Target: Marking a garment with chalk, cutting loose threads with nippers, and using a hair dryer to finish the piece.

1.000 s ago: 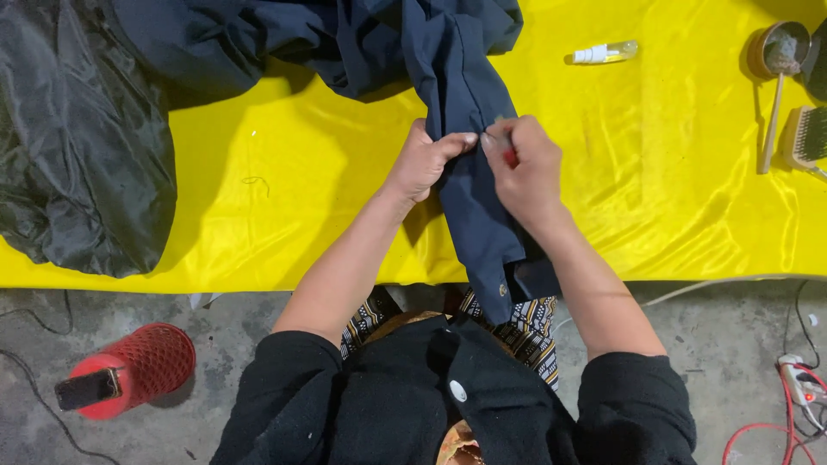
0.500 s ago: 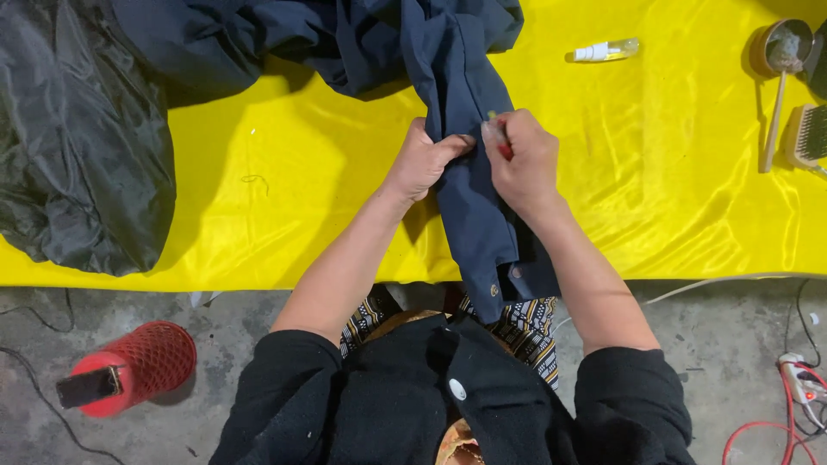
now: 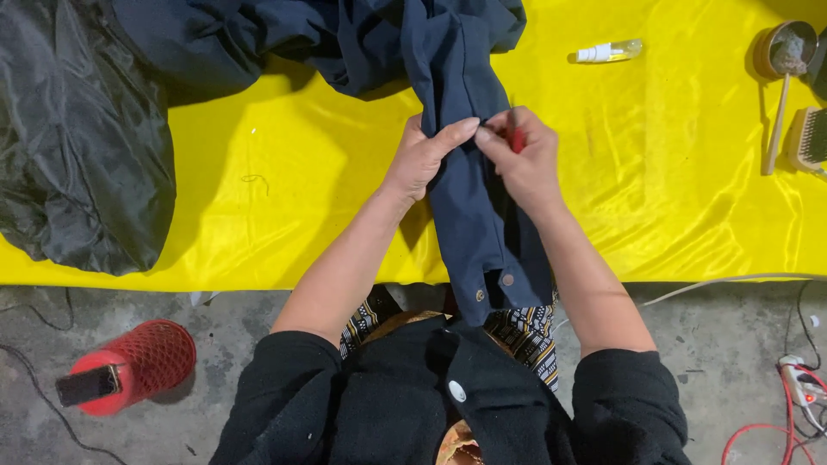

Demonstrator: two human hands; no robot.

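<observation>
We have the navy sleeve [image 3: 469, 172] stretched toward us across the yellow cloth [image 3: 672, 198], cuff with two snaps hanging off the near edge. Left hand [image 3: 422, 159] pinches the fabric mid-sleeve, fingers closed on it. Right hand [image 3: 517, 155] pinches beside it and also grips a small red tool [image 3: 518, 139]; its kind we can't tell. Work sits mid-sleeve, so likely midway; nothing shows finished. Rest of the garment is bunched at top. Black jacket [image 3: 77, 146] far left, spray bottle [image 3: 607, 52] and brush [image 3: 810, 138] right, untouched.
</observation>
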